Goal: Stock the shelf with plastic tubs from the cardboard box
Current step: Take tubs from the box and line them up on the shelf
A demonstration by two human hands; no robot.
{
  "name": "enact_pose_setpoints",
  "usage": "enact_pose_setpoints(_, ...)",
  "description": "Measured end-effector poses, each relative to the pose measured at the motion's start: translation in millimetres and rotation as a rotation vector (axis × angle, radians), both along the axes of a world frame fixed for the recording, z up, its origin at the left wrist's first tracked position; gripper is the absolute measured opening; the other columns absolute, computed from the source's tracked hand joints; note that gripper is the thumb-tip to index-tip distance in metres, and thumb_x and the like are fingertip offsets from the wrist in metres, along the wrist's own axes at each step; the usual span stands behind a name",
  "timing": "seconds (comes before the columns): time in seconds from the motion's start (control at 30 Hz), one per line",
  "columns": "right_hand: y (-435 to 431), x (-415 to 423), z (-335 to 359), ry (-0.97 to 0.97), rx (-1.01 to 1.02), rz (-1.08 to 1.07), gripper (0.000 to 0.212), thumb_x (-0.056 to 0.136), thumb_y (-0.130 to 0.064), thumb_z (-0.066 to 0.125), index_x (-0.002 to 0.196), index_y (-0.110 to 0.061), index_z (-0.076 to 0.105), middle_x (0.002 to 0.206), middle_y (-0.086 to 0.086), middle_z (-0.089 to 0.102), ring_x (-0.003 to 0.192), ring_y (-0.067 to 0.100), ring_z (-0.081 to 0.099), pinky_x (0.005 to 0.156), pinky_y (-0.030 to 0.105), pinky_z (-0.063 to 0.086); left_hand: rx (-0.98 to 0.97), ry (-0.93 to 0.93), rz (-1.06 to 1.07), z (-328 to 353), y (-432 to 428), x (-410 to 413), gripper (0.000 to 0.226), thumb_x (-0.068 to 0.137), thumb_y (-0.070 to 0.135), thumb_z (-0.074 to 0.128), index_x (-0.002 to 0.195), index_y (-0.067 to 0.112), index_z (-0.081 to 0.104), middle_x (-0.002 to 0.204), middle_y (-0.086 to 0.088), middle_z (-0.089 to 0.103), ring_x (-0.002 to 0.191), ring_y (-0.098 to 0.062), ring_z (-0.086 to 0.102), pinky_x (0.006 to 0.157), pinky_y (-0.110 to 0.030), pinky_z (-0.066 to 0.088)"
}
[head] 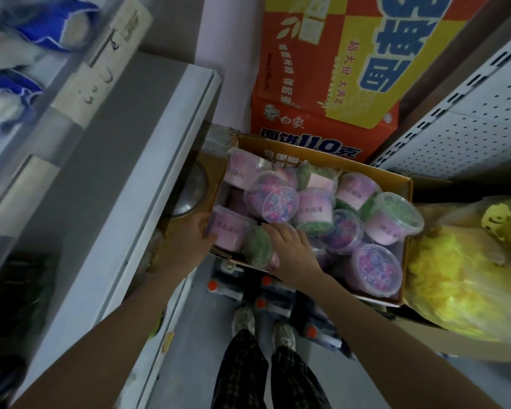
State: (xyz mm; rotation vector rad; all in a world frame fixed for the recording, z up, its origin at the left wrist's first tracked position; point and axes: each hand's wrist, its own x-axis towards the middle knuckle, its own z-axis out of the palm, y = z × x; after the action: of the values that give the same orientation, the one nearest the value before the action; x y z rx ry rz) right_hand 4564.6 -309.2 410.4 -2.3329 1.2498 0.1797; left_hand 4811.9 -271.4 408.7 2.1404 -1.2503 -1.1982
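An open cardboard box (406, 208) stands on the floor ahead of me, full of several clear plastic tubs with pink labels, holding purple or green beads. My left hand (195, 234) grips the side of a pink-labelled tub (229, 231) at the box's near left corner. My right hand (292, 249) lies on top of the tubs beside a green tub (258, 246), fingers stretched out. A purple tub (273, 196) lies tilted on the pile just beyond my fingers. The grey shelf (148, 160) runs along my left.
A red and yellow noodle carton (331, 84) stands behind the box. A white perforated shelf panel (466, 122) rises on the right. A yellow plastic bag (460, 284) sits right of the box. Bottles with orange caps (263, 293) lie on the floor by my feet.
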Motion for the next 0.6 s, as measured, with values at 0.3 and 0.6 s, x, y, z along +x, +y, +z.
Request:
enact_pose_setpoints(0.3, -4.7, -9.1, 2.0, -0.150, -0.082, -0.073, 0.087, 0.065, -0.047, 0.076, 0.137, -0.019, 0.038, 0.134, 0.002, 0.050, 0.125, 0.029, 0.047, 0.100, 0.042, 0.036, 0.059, -0.219, -0.028, -0.2, -25.8, -33.8, 0.080, 0.059, 0.059, 0.073, 0.121, 0.016, 0.048, 0.112, -0.005, 0.061, 0.101, -0.023, 0.060, 0.089, -0.043, 0.051)
enact_pose_setpoints(0.6, -3.3, -42.3, 22.0, -0.206, -0.010, -0.263, 0.097, 0.055, -0.048, 0.082, 0.138, -0.022, 0.040, 0.127, 0.002, 0.043, 0.119, 0.023, 0.043, 0.102, 0.041, 0.039, 0.148, -0.366, -0.017, 14.3, -39.3, -79.5, 0.121, 0.057, 0.059, 0.081, 0.141, -0.005, 0.023, 0.136, -0.023, 0.039, 0.124, -0.036, 0.043, 0.101, -0.039, 0.035)
